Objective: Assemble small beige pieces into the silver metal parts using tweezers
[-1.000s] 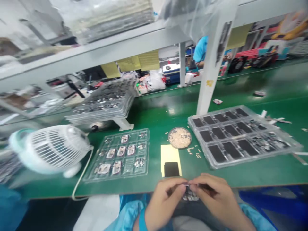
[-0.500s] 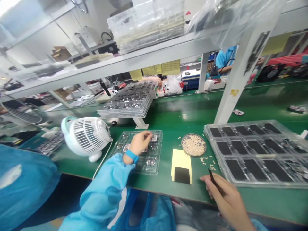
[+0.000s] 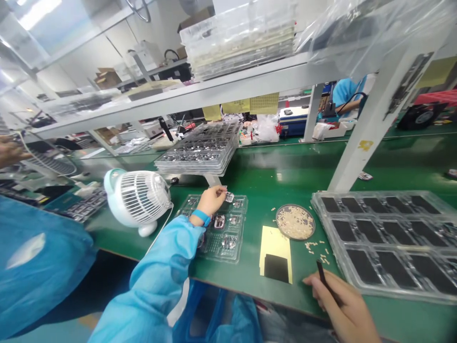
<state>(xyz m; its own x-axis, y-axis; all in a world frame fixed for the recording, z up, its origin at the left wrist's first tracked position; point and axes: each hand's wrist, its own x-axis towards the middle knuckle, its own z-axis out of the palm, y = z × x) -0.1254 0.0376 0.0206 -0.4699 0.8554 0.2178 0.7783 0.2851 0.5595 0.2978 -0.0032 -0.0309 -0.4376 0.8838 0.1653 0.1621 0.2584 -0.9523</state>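
My left hand (image 3: 210, 200), with a blue wristband, pinches a small silvery electronic part (image 3: 229, 196) above the far edge of a clear compartment tray (image 3: 214, 243). Similar small parts lie in several of the tray's compartments. At the lower right, my right hand (image 3: 342, 300) is closed round a slim black tool (image 3: 322, 274) that looks like tweezers, its end pointing up. Ahead of that hand is a round dish (image 3: 295, 222) of tiny beige pieces, with some loose pieces (image 3: 316, 248) beside it. A dark square sheet (image 3: 276, 268) lies on yellow paper (image 3: 273, 241).
A white fan (image 3: 141, 197) stands left of the tray. Stacked trays (image 3: 198, 164) rest on a raised stand behind. To the right lies a large clear tray (image 3: 383, 238) of black rectangles. A shelf post (image 3: 371, 128) rises behind it. A co-worker's blue sleeve (image 3: 39, 267) is at left.
My left hand has lifted a small part up from the tray toward its far edge. The right hand keeps its hold on the black tool. The whole view has shifted slightly.
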